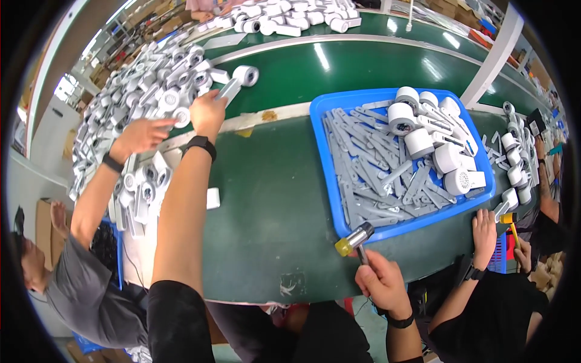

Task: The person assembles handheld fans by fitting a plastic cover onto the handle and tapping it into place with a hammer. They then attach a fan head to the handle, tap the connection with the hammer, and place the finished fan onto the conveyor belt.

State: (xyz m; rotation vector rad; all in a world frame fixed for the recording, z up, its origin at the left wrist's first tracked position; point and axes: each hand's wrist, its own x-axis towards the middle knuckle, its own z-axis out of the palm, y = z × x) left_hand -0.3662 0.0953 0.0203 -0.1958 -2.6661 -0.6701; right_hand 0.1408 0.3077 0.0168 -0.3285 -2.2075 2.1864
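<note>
My left hand (207, 113) reaches far across the green belt (272, 199) and grips the handle of a white hand-held fan body (237, 80) with a round head, at the edge of a big pile of similar white fan bodies (151, 91). My right hand (380, 282) stays near the belt's front edge, closed around the handle of a small mallet (353, 239) with a yellow and silver head. The mallet head sits at the front left corner of a blue tray (324, 158), which holds several grey flat strips and white round fan housings.
A co-worker in a grey shirt at the left has a hand (143, 134) in the white pile. Another co-worker in black at the right rests a hand (484, 231) by the tray beside a second mallet (507, 219). More white parts (290, 17) lie on the far belt.
</note>
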